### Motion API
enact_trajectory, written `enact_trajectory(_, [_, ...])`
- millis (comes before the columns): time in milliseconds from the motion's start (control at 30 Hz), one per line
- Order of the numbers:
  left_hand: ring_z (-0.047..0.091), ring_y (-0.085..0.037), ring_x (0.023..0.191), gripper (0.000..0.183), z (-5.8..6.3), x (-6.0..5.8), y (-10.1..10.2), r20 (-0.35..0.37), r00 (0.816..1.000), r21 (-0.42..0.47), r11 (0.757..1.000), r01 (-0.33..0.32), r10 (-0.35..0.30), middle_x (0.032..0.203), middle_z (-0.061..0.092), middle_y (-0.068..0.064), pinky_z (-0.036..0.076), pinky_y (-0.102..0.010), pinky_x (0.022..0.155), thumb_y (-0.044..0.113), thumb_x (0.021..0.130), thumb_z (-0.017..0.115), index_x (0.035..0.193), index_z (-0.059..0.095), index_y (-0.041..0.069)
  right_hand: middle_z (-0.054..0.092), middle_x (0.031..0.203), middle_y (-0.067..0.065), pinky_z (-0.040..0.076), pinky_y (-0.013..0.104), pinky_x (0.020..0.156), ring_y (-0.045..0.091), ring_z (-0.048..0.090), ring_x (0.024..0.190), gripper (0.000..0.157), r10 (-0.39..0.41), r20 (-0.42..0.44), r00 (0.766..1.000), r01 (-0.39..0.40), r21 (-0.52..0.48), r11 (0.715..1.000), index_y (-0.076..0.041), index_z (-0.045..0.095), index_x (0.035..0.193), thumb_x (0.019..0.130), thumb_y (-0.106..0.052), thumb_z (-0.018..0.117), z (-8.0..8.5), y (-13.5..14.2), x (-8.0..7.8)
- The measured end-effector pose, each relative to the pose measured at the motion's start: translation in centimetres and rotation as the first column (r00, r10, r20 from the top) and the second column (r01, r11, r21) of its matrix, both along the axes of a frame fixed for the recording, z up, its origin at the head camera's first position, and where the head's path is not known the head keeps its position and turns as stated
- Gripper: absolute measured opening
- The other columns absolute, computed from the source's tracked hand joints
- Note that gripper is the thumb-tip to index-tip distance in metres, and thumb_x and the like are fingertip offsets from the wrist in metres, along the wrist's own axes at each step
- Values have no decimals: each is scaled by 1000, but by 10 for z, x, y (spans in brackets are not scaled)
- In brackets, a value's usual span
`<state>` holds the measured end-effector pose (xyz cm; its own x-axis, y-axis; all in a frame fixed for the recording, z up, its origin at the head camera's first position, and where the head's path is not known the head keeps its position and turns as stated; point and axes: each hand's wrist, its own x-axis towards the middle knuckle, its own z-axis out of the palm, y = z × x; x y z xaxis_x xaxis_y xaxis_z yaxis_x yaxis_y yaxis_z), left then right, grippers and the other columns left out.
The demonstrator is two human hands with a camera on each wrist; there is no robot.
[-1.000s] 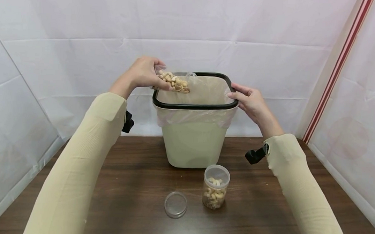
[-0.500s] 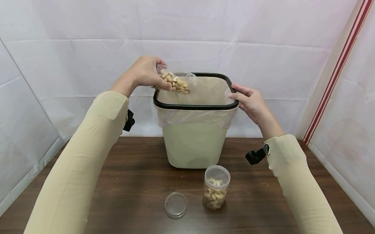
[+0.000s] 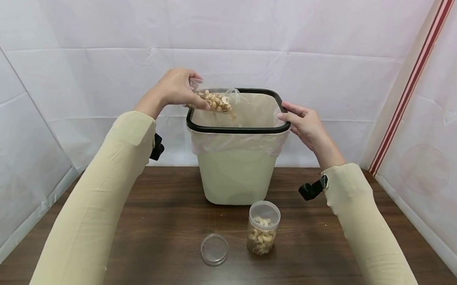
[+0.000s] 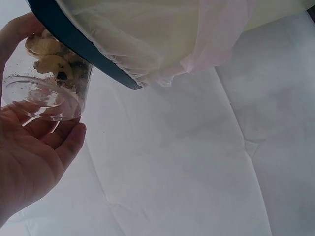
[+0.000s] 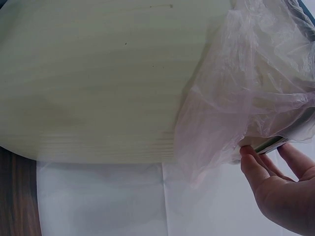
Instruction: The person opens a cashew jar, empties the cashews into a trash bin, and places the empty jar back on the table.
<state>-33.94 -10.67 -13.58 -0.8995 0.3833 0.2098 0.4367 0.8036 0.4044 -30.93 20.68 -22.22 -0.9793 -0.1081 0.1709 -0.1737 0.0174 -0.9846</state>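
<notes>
My left hand [image 3: 177, 89] grips a clear plastic jar [image 4: 47, 98] of cashews, tipped on its side with its mouth over the left part of the bin. A few cashew bits [image 3: 233, 116] show just below the mouth, inside the bin. Seen from the left wrist, the cashews [image 4: 54, 64] include some with dark patches. The pale green trash bin [image 3: 234, 177] stands upright, lined with a thin translucent bag [image 3: 236, 141] folded over its black rim [image 3: 236, 130]. At the right side of that rim, my right hand [image 3: 307, 127] holds on with thumb and fingers.
A second clear jar [image 3: 261, 241] of cashews stands uncovered on the dark wooden table [image 3: 163, 241], in front of the bin. Left of it lies a round clear lid [image 3: 214, 249]. White sheeting [image 3: 101, 69] hangs behind and at both sides.
Cashews have shifted inside the tipped jar, and a few bits now appear below its mouth. Both hands and the bin stay nearly in place.
</notes>
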Motion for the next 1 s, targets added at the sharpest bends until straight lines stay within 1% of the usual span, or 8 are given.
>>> enact_trajectory(133, [48,-27,111,78,1,0,-1,8,1000,7,1000,-7,7,132,49,-11,39,-41,91,32,67,77,131,44,3,26,148,10,27,35,105,20,29,133,61,4,-3,1000,-4,-2,1000,-1,34,139,85,-8,61,0,1,0])
enact_trajectory(467, [48,-27,111,78,5,1,-1,1,1000,-2,1000,-15,15,131,50,-10,38,-40,92,32,67,77,131,44,3,25,148,9,27,34,106,20,28,133,62,6,-4,1000,-6,2,1000,-2,33,139,85,-9,61,1,0,0])
enact_trajectory(667, [47,-27,112,78,5,0,0,-4,1000,-18,1000,-15,15,131,49,-11,37,-40,93,31,67,78,131,44,2,25,148,9,26,35,106,19,26,134,62,7,-5,1000,-7,8,1000,-2,33,139,85,-10,62,0,1,1])
enact_trajectory(900, [48,-29,110,77,6,1,2,-15,1000,-40,999,-15,14,124,53,-17,37,-41,94,27,65,78,130,44,0,26,148,9,25,35,106,20,27,134,61,11,-11,1000,-11,0,1000,-1,34,139,85,-9,62,0,0,1])
enact_trajectory(1000, [48,-29,110,77,6,1,2,-15,1000,-39,999,-9,8,124,53,-17,38,-41,93,27,65,77,130,44,0,26,148,9,25,35,106,20,27,134,61,8,-8,1000,-8,0,1000,-1,34,139,85,-9,62,0,0,1])
